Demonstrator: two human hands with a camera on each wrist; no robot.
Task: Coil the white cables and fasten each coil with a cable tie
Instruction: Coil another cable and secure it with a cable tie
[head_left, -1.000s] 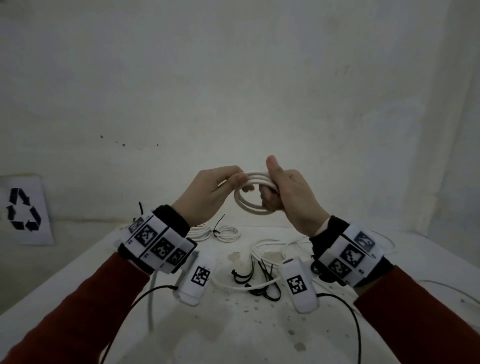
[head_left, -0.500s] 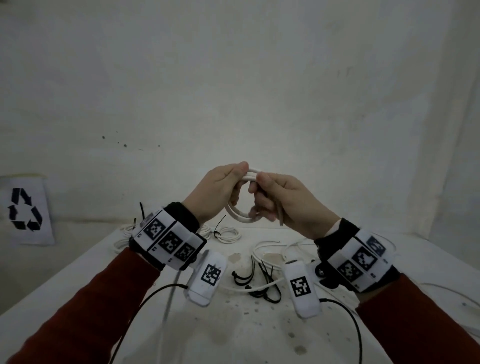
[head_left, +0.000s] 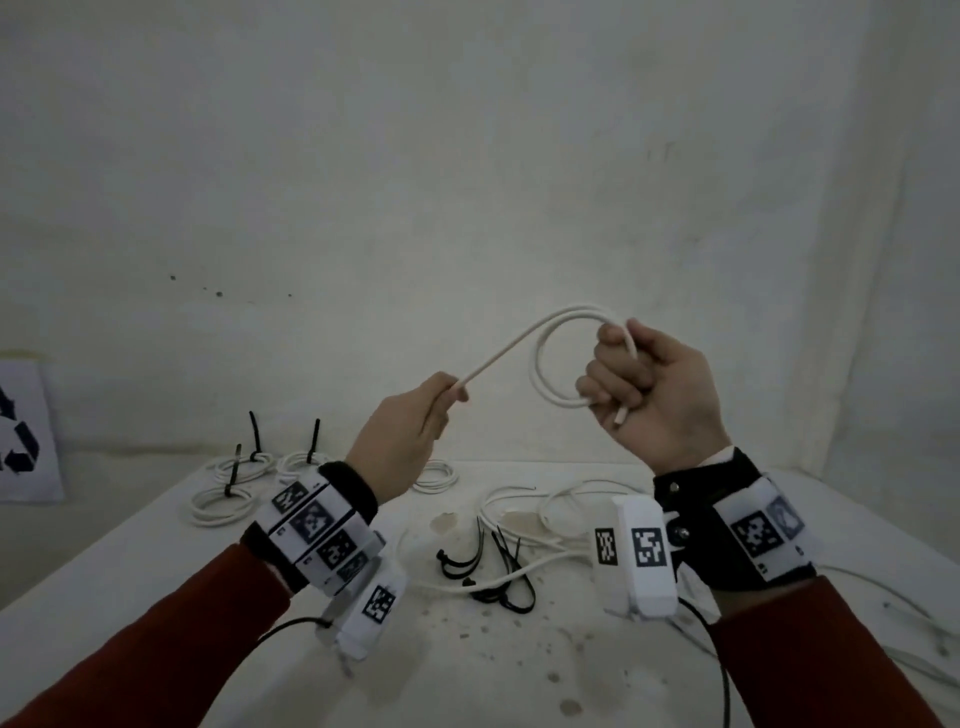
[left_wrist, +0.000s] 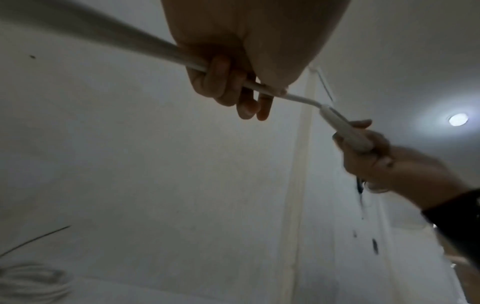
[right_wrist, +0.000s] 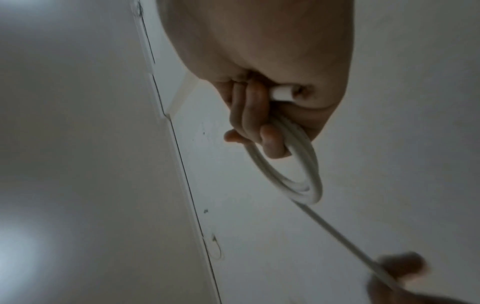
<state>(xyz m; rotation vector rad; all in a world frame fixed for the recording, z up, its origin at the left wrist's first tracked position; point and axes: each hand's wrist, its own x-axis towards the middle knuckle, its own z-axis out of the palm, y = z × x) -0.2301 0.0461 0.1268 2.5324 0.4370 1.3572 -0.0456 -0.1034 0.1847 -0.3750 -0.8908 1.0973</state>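
Pulling apart since a moment ago, the left hand pinches the white cable taut (coil gripped by the right hand).

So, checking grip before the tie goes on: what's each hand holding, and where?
Right hand grips the white cable at its coiled loops; left hand pinches its straight tail.

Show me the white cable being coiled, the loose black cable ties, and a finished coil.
white cable (head_left: 540, 358), head view, left curve of loop.
black cable ties (head_left: 498, 566), head view, middle of pile.
finished coil (head_left: 221, 505), head view, near strands.
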